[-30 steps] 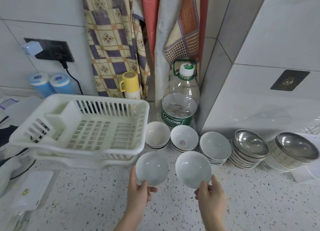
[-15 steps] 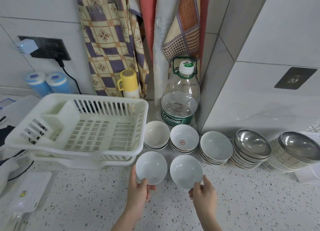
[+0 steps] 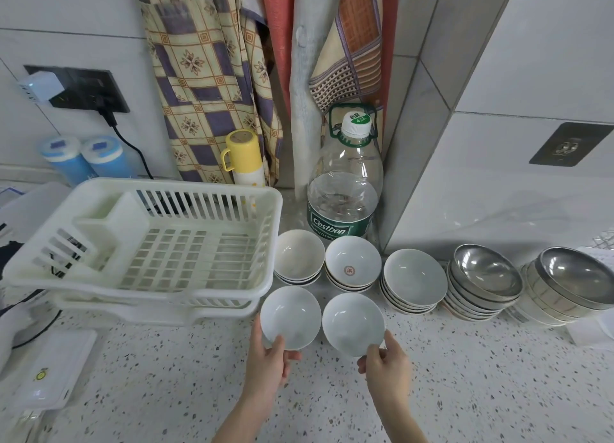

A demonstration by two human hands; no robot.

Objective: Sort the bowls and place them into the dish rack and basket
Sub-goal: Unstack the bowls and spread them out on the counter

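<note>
I see my left hand (image 3: 267, 359) and right hand (image 3: 385, 364) each pinching a white bowl (image 3: 290, 316) (image 3: 353, 323) by its near rim; glazed, brittle, slippery, so I'd keep thumbs hooked inside.

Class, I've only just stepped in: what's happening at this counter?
A person is holding two small white ceramic bowls, one in the left hand and one in the right hand, pinched by their near rims just in front of the white plastic dish rack, which holds no bowls. Stacks of white bowls and steel bowls sit on the speckled counter.
</note>
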